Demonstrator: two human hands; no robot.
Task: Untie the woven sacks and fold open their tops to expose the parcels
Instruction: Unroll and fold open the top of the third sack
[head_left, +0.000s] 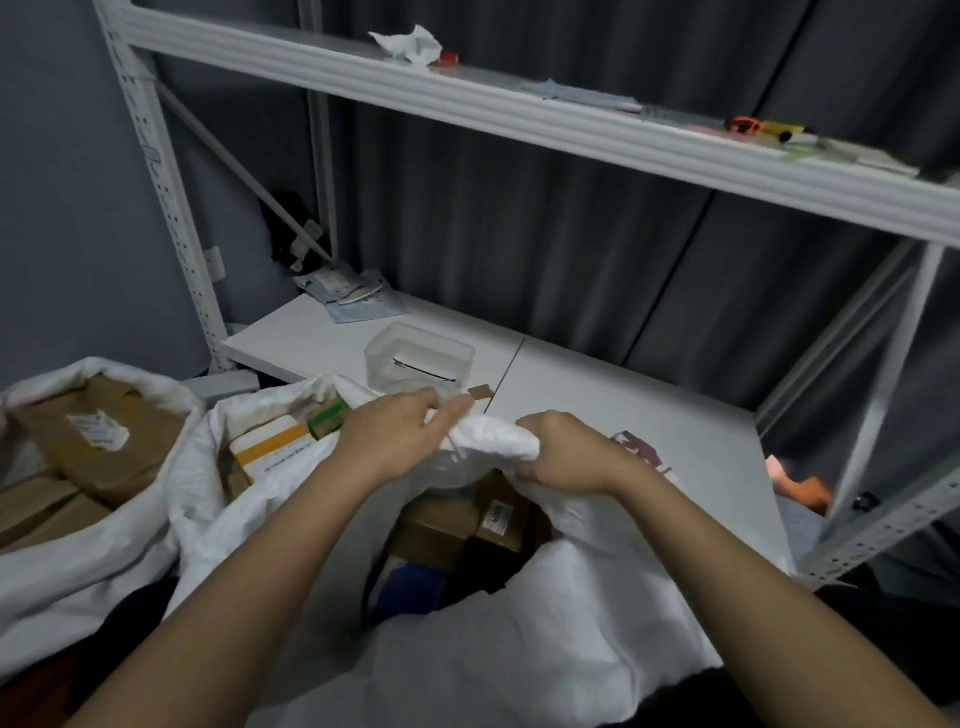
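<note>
Three white woven sacks stand in front of me. The nearest sack (545, 639) gapes open over brown cardboard parcels (441, 525) and a dark blue parcel (410, 587). My left hand (395, 436) and my right hand (566, 452) both grip the bunched far rim of this sack (488, 436), close together. The middle sack (208, 493) is open on a white and orange parcel (272, 447) and a green box (327, 418). The left sack (67, 551) is open on brown parcels (98, 441).
A white shelf board (623, 395) lies behind the sacks with a clear plastic tub (418, 358) and some flat packets (348, 296). A metal rack upright (161, 192) rises at left, another at right (883, 415). The upper shelf (519, 119) carries small items.
</note>
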